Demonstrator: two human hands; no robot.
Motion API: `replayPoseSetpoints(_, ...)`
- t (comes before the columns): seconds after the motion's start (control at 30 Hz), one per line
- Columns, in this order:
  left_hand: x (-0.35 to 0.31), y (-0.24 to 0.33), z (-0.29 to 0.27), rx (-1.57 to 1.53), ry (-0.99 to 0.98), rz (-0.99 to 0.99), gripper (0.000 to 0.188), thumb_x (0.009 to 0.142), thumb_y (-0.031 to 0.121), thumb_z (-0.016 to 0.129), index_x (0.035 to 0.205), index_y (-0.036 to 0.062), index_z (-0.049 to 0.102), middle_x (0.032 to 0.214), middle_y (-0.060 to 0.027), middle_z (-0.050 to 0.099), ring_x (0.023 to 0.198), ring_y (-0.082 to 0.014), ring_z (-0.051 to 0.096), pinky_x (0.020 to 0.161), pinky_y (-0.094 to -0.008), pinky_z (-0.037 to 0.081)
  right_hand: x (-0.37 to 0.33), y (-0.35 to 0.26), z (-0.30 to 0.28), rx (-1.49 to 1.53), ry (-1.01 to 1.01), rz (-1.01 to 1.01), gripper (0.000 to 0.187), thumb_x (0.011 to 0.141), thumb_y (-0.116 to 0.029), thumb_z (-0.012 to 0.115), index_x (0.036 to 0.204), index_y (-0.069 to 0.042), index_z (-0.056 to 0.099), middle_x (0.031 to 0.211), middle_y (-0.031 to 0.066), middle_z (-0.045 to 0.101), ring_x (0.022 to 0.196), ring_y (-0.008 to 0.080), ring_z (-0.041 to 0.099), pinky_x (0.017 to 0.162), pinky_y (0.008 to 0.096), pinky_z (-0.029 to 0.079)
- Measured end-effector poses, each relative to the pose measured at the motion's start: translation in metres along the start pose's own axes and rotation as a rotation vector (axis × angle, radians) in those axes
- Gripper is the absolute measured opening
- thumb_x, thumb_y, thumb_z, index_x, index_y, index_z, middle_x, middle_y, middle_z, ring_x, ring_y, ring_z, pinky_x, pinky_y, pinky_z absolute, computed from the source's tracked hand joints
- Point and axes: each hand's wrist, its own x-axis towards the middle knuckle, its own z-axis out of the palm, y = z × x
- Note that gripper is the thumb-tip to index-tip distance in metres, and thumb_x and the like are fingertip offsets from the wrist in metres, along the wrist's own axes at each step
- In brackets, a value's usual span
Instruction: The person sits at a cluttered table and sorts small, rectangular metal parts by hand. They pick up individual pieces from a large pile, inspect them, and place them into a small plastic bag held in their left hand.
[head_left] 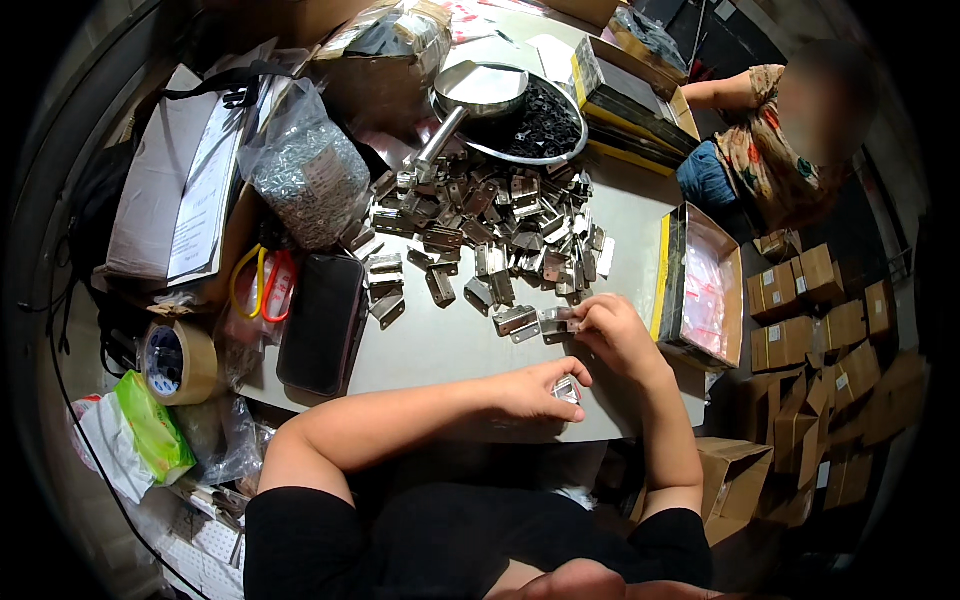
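In the head view, the right hand [614,330] is pinching a metal bracket [556,321] between thumb and fingertips near the front of the pale table [425,355], just below a loose heap of brackets [500,225], while the left hand [535,392] is curling thumb and fingers around a small shiny piece [567,389], mostly hidden, close to the table's near edge. A dark phone [320,322] is lying left of the heap, and an open box [733,310] is sitting to the right, holding pinkish packets [705,290].
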Motion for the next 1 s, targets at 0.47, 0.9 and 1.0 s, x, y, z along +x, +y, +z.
replayPoseSetpoints(0.47,0.005,-0.008,-0.003,0.076,0.042,0.075,0.049,0.083,0.023,0.074,0.12,0.01,0.044,0.084,0.0,0.054,0.073,-0.0083,0.051,0.061,-0.0249,0.043,0.002,-0.006,0.01,-0.141,0.151,0.042,0.019,0.076,-0.001,0.068,0.094,-0.005,0.064,0.106,0.0101,0.065,0.104,0.0313,0.058,0.092,0.0402,0.044)
replayPoseSetpoints(0.9,0.002,-0.002,-0.002,0.039,0.025,0.039,0.051,0.084,0.024,0.074,0.122,0.0099,0.043,0.086,0.0003,0.055,0.075,-0.0082,0.051,0.064,-0.0242,0.042,0.008,0.003,0.02,-0.27,0.215,0.128,0.016,0.077,-0.004,0.069,0.092,-0.007,0.064,0.114,0.0097,0.056,0.102,0.0309,0.055,0.092,0.0416,0.041)
replayPoseSetpoints(1.0,0.003,-0.003,-0.003,0.022,0.028,0.017,0.051,0.084,0.024,0.075,0.123,0.0107,0.044,0.09,-0.0003,0.056,0.081,-0.0088,0.052,0.068,-0.0246,0.043,0.006,0.006,0.021,-0.409,0.247,0.05,0.017,0.078,-0.004,0.068,0.095,-0.006,0.062,0.114,0.0097,0.057,0.103,0.0301,0.055,0.09,0.0412,0.042)
